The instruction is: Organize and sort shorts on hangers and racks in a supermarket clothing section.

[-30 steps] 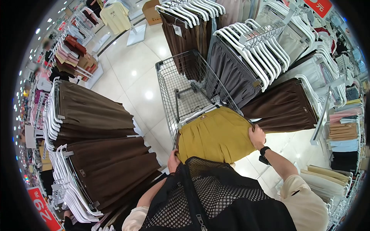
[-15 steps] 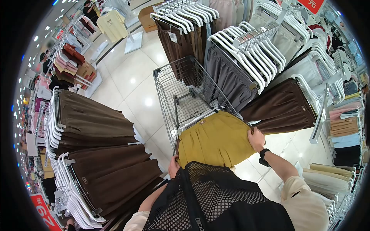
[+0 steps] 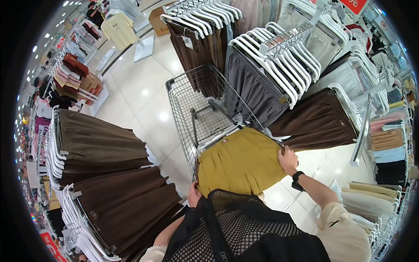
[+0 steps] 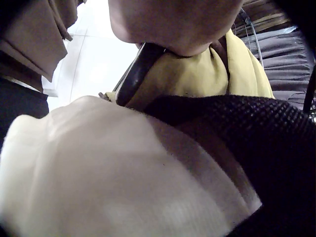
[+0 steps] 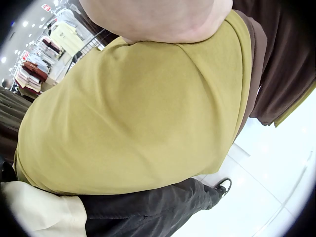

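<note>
Since a second ago the cart [image 3: 192, 100] and the yellow garment [image 3: 240, 161] sit slightly further left in the head view, and both hands stay on the cloth. One wire cart carries one yellow garment, draped over its handle end. The right hand [image 3: 288, 160], grip clenched, holds the garment's right edge. The left hand [image 3: 193, 195] rests at its lower left corner, over the cart's dark handle; whether that grip is clenched cannot be told. Brown skirts [image 3: 100, 144] hang on racks to the left.

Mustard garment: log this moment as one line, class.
left grip: holds mustard garment | right grip: holds garment edge | garment lies over cart
</note>
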{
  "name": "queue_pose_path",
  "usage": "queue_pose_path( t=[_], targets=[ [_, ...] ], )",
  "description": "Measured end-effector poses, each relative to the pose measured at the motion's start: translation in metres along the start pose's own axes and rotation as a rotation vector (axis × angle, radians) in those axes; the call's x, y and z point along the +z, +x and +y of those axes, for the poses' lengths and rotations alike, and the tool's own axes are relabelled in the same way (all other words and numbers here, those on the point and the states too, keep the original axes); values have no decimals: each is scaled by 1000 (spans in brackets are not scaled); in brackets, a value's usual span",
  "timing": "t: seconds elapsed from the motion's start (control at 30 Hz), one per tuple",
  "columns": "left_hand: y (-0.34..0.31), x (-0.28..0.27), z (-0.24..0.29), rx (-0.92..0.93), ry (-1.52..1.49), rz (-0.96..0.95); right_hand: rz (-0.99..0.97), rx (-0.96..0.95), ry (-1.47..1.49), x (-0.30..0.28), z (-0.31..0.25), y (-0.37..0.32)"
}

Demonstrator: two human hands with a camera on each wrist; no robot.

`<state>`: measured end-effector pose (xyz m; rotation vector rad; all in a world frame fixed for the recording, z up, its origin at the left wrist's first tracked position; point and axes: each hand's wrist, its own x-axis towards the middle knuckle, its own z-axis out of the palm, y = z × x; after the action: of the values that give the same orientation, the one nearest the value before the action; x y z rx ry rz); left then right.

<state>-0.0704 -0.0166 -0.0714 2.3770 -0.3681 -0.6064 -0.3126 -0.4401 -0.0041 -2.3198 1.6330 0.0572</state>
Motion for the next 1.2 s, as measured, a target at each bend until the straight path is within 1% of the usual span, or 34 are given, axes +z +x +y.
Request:
queue_pose_path(
  t=[0.1,0.2,0.3,0.4,0.43,0.53,0.57,0.67,0.73,0.8,0.9,1.0,1.07,1.2],
  targets=[
    [-3,-6,10,-35,16,-30,0,-6,0,0,0,1],
    [-8,-6,21,105,34,79,6,0,-5,1,1,3],
    [-8,-4,19,163,11,101,22,-15,-8,8,8,2],
    [-8,-6,20,99,11,51,4,-9,-3,4,4,4],
    [-11,-5,23,87,12,76,-8,1,5,1,2,4],
    [-10,-6,25,40,31,50,4,-7,-9,1,3,5],
    [-9,-9,27,-38,32,-11,9,-16,-14,5,8,6],
    [-10,-9,28,72,4,38,-6,-6,-1,5,5,3],
    [-9,-9,29,60,13,32,-20,28,17,2,1,4],
    [-10,-9,32,53,19,34,-20,5,-3,1,0,5],
    [-10,-9,35,-9,3,12,-14,-24,-14,3,5,5],
    [-11,-7,30,31,-22,46,-9,-24,-10,2,4,6],
    [-11,-7,24,34,-34,32,-14,-19,-4,3,2,5],
    [-13,-12,40,16,-65,13,-4,-23,-4,3,6,4]
  ],
)
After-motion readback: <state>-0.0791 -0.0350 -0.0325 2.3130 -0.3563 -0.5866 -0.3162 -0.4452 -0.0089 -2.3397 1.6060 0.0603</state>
